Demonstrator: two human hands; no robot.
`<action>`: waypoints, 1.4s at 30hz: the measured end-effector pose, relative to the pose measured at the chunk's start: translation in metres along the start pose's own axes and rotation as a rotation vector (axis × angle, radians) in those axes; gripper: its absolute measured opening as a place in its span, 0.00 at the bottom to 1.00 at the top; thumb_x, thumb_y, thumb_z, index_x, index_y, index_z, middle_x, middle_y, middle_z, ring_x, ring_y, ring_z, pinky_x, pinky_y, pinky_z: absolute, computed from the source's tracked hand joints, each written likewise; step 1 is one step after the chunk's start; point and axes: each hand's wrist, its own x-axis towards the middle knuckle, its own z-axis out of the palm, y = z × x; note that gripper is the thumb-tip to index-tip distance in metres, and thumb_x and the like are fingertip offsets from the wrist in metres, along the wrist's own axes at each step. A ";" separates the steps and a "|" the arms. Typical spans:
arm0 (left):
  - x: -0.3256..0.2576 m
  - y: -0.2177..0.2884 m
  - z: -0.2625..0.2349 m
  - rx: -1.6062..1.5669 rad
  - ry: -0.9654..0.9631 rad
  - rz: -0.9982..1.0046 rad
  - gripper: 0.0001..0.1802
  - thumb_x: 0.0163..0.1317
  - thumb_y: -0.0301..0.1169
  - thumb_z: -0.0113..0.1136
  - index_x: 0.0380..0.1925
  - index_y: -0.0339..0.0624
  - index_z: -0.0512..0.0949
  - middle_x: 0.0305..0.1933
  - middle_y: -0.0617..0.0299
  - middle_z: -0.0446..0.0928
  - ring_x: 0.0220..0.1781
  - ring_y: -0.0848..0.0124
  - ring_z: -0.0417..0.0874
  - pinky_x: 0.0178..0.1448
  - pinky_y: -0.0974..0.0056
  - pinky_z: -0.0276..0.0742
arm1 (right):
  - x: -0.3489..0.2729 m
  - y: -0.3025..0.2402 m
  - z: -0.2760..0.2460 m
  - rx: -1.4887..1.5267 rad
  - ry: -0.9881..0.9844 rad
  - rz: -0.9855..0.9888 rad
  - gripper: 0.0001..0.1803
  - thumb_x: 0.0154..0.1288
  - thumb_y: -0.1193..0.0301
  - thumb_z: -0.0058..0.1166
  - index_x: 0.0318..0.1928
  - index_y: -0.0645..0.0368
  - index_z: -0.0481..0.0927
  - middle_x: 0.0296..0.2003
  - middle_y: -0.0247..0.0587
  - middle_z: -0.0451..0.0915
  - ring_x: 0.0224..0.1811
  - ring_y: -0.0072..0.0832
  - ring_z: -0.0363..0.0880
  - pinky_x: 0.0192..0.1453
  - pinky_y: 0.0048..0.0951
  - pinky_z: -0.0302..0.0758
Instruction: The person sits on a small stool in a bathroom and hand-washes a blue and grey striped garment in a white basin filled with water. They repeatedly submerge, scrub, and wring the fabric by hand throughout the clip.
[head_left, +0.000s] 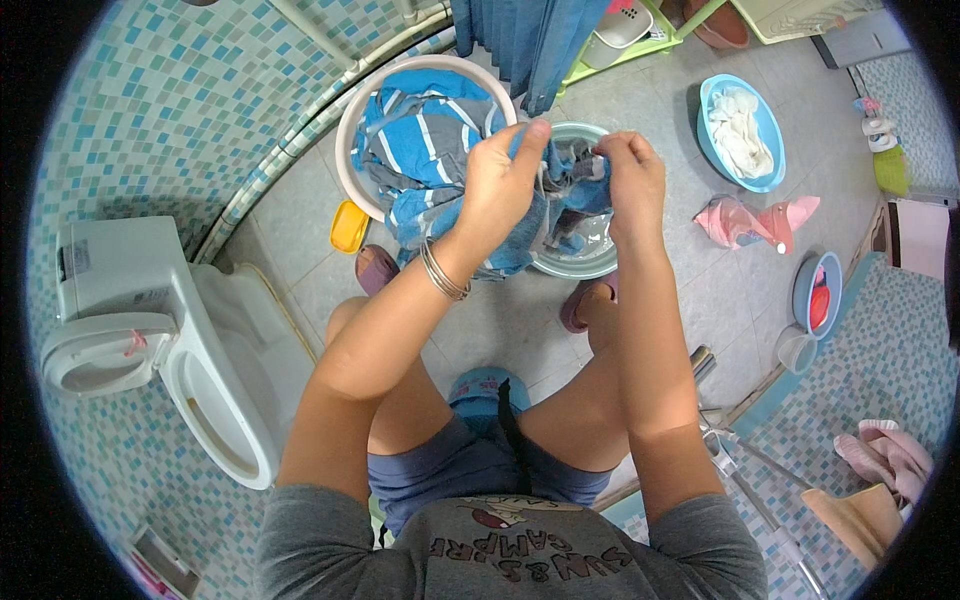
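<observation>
A large blue and grey cloth with white stripes [425, 125] fills a pale pink basin [348, 150] and drapes over its rim toward a grey-green basin [578, 268] with water in it. My left hand [502, 190], bracelets at its wrist, is closed on the cloth between the two basins. Above the right side of the grey-green basin, my right hand [637, 185] pinches a gathered, darker part of the same cloth. The stretch between my hands hangs down into that basin. What kind of cloth it is, I cannot tell.
A blue basin [712, 150] with white cloth stands at the far right, near a pink plastic bag [745, 222]. Beside the pink basin sits a yellow container [350, 228]. A toilet [215, 400] is at my left, a blue curtain [515, 45] ahead.
</observation>
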 end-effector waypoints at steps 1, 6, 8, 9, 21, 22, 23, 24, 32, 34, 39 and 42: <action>-0.001 0.002 0.001 0.034 -0.022 0.029 0.21 0.66 0.42 0.53 0.28 0.32 0.78 0.16 0.67 0.66 0.23 0.80 0.63 0.26 0.69 0.63 | -0.001 0.001 0.001 -0.211 -0.009 -0.183 0.14 0.53 0.70 0.54 0.41 0.60 0.78 0.33 0.45 0.78 0.37 0.36 0.77 0.45 0.33 0.72; 0.010 -0.005 -0.005 0.134 0.012 0.342 0.16 0.64 0.36 0.55 0.31 0.29 0.79 0.35 0.51 0.76 0.34 0.62 0.77 0.41 0.64 0.72 | -0.016 -0.014 0.008 -0.535 -0.314 -0.762 0.20 0.47 0.71 0.55 0.44 0.57 0.78 0.35 0.55 0.78 0.40 0.52 0.75 0.60 0.47 0.61; 0.010 -0.008 -0.004 0.134 -0.028 0.343 0.15 0.63 0.35 0.56 0.29 0.29 0.79 0.37 0.51 0.76 0.36 0.62 0.77 0.41 0.63 0.72 | -0.013 -0.014 0.004 -0.661 -0.407 -0.624 0.17 0.48 0.71 0.55 0.42 0.59 0.79 0.33 0.55 0.78 0.39 0.50 0.75 0.56 0.47 0.64; 0.010 -0.010 -0.005 0.134 -0.047 0.343 0.15 0.62 0.34 0.57 0.29 0.29 0.79 0.38 0.51 0.76 0.36 0.62 0.78 0.41 0.63 0.72 | -0.011 -0.014 0.003 -0.722 -0.453 -0.554 0.16 0.49 0.71 0.56 0.42 0.59 0.79 0.32 0.55 0.78 0.39 0.49 0.76 0.54 0.47 0.66; -0.009 -0.049 -0.042 0.989 -0.566 -0.213 0.28 0.52 0.42 0.66 0.45 0.32 0.72 0.42 0.41 0.77 0.47 0.49 0.79 0.49 0.53 0.75 | -0.006 -0.005 -0.002 -0.053 -0.148 -0.005 0.16 0.64 0.63 0.55 0.27 0.63 0.79 0.19 0.29 0.75 0.22 0.15 0.69 0.27 0.22 0.67; -0.007 -0.056 -0.046 0.967 -0.557 -0.189 0.23 0.54 0.40 0.63 0.43 0.33 0.74 0.42 0.42 0.78 0.46 0.50 0.79 0.49 0.53 0.75 | -0.005 -0.004 -0.001 0.029 -0.142 0.013 0.15 0.64 0.62 0.55 0.29 0.62 0.79 0.22 0.30 0.76 0.24 0.17 0.71 0.30 0.22 0.69; -0.006 -0.062 -0.052 0.944 -0.547 -0.165 0.20 0.57 0.39 0.61 0.41 0.34 0.76 0.41 0.42 0.78 0.46 0.50 0.79 0.48 0.53 0.75 | -0.004 -0.003 -0.001 0.112 -0.136 0.031 0.15 0.64 0.61 0.56 0.31 0.61 0.79 0.25 0.31 0.77 0.27 0.18 0.73 0.33 0.23 0.71; -0.004 -0.067 -0.056 0.922 -0.537 -0.141 0.16 0.59 0.37 0.58 0.39 0.34 0.77 0.41 0.43 0.78 0.45 0.51 0.80 0.47 0.53 0.75 | -0.003 -0.003 0.000 0.194 -0.131 0.049 0.14 0.63 0.61 0.57 0.32 0.61 0.79 0.28 0.32 0.78 0.29 0.19 0.75 0.35 0.24 0.73; -0.013 -0.015 -0.032 0.112 -0.337 0.076 0.12 0.64 0.25 0.45 0.43 0.36 0.77 0.45 0.55 0.77 0.49 0.64 0.77 0.56 0.63 0.69 | 0.008 -0.008 0.000 0.444 0.035 0.293 0.16 0.66 0.60 0.51 0.37 0.63 0.76 0.31 0.39 0.79 0.32 0.28 0.78 0.39 0.32 0.76; -0.018 -0.001 -0.019 -0.047 -0.333 0.199 0.12 0.61 0.22 0.46 0.43 0.34 0.76 0.45 0.56 0.76 0.52 0.64 0.76 0.61 0.64 0.65 | 0.003 0.001 0.014 0.509 0.010 0.348 0.15 0.66 0.62 0.51 0.35 0.64 0.75 0.30 0.41 0.79 0.28 0.27 0.76 0.35 0.30 0.75; -0.031 -0.013 0.023 0.324 -0.236 0.513 0.04 0.54 0.22 0.54 0.30 0.33 0.74 0.36 0.51 0.71 0.38 0.56 0.77 0.44 0.59 0.72 | 0.009 0.035 0.022 0.374 -0.097 0.283 0.14 0.68 0.64 0.46 0.40 0.65 0.75 0.31 0.38 0.77 0.32 0.25 0.74 0.35 0.27 0.72; -0.007 -0.034 0.028 0.375 0.109 0.503 0.03 0.55 0.23 0.54 0.28 0.33 0.74 0.32 0.50 0.72 0.34 0.53 0.77 0.38 0.57 0.72 | -0.016 0.013 0.040 0.636 -0.058 0.480 0.15 0.68 0.65 0.45 0.38 0.66 0.77 0.29 0.35 0.75 0.30 0.24 0.73 0.35 0.28 0.70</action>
